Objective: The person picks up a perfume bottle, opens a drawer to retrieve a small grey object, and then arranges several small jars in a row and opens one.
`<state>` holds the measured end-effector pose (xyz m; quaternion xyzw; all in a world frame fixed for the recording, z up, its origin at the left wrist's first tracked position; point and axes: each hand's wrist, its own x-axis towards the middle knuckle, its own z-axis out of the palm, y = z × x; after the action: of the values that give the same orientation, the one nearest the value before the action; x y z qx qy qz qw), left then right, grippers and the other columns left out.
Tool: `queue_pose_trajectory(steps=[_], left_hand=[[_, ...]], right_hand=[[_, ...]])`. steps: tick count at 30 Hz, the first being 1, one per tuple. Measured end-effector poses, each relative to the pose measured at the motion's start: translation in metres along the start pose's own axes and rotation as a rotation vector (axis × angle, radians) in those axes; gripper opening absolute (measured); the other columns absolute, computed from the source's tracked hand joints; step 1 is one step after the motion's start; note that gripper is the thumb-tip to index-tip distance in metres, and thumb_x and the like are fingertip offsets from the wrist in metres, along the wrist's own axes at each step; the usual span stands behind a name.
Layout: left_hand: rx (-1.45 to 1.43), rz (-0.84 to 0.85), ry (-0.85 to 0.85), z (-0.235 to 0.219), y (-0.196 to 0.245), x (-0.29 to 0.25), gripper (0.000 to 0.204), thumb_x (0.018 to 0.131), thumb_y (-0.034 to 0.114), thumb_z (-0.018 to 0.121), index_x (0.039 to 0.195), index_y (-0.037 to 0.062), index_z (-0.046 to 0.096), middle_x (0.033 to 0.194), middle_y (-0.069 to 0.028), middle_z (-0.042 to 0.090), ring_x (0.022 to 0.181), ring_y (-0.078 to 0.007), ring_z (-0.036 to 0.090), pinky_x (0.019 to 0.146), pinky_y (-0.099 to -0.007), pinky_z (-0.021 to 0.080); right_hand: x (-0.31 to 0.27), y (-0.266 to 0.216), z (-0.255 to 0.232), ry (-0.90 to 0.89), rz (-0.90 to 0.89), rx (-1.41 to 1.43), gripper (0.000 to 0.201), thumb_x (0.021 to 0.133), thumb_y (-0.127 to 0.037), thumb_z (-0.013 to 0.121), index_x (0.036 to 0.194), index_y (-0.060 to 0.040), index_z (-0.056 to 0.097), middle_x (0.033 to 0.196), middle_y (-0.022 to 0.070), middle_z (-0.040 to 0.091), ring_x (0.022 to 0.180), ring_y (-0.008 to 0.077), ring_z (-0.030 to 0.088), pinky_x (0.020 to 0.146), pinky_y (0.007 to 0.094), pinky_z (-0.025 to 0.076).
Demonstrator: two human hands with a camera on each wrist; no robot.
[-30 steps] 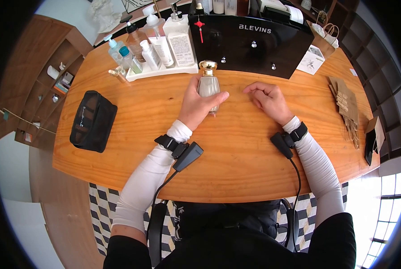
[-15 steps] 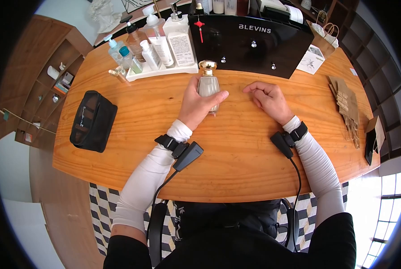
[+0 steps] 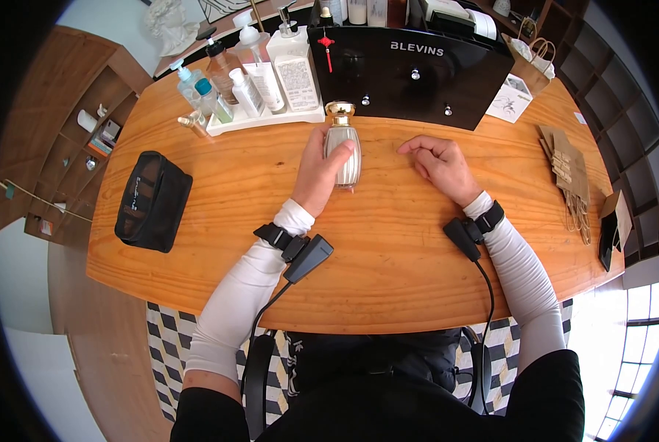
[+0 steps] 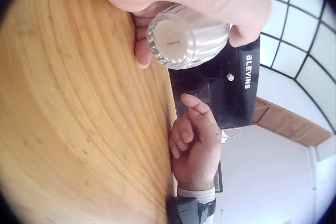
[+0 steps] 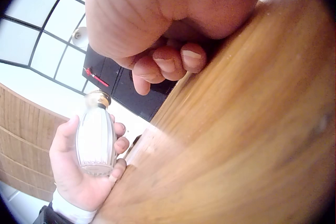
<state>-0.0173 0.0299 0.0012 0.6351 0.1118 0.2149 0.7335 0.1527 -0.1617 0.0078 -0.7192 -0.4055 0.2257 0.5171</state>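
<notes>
Gripping perfume bottle (image 3: 342, 151) — left hand (image 3: 316, 173)

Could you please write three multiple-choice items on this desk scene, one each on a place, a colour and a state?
1. Where does the black mesh pouch lie on the wooden table?
A. Near the table's left end
B. Against the black BLEVINS box
C. Between the two hands

2. What colour is the cap of the ribbed glass perfume bottle?
A. Blue
B. Gold
C. Red

3. What is the left hand doing?
A. Lying flat on the table
B. Pointing at the white tray
C. Gripping the perfume bottle

Answers:
1 A, the pouch sits alone far left in the head view.
2 B, the cap shines gold just above the fingers.
3 C, fingers and thumb wrap the bottle, while the right hand rests loosely curled on the wood, holding nothing.
</notes>
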Motion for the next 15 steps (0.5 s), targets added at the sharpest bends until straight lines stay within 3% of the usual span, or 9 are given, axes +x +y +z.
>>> queue_pose_trajectory(steps=[3,15], left_hand=[[-0.007,0.017,-0.027,-0.0027,-0.0032,0.0007,0.044,0.101,0.030,0.052,0.134,0.0044,0.042,0.107,-0.0146,0.064,0.081,-0.0193,0.067,0.054,-0.0329,0.055],[-0.023,0.022,-0.037,-0.0030,-0.0039,0.0001,0.044,0.098,0.025,0.050,0.137,0.0051,0.041,0.108,-0.0145,0.064,0.084,-0.0195,0.067,0.054,-0.0327,0.056]], right_hand=[[0.0000,-0.0008,0.0003,-0.001,-0.002,-0.006,0.026,0.096,-0.007,0.050,0.106,0.0004,0.073,0.061,-0.0014,0.053,0.056,0.0053,0.045,0.053,0.0250,0.039],[0.0001,-0.0012,0.0006,-0.002,-0.008,-0.011,0.026,0.097,-0.006,0.050,0.106,0.0013,0.073,0.061,-0.0014,0.052,0.055,0.0054,0.045,0.052,0.0250,0.039]])
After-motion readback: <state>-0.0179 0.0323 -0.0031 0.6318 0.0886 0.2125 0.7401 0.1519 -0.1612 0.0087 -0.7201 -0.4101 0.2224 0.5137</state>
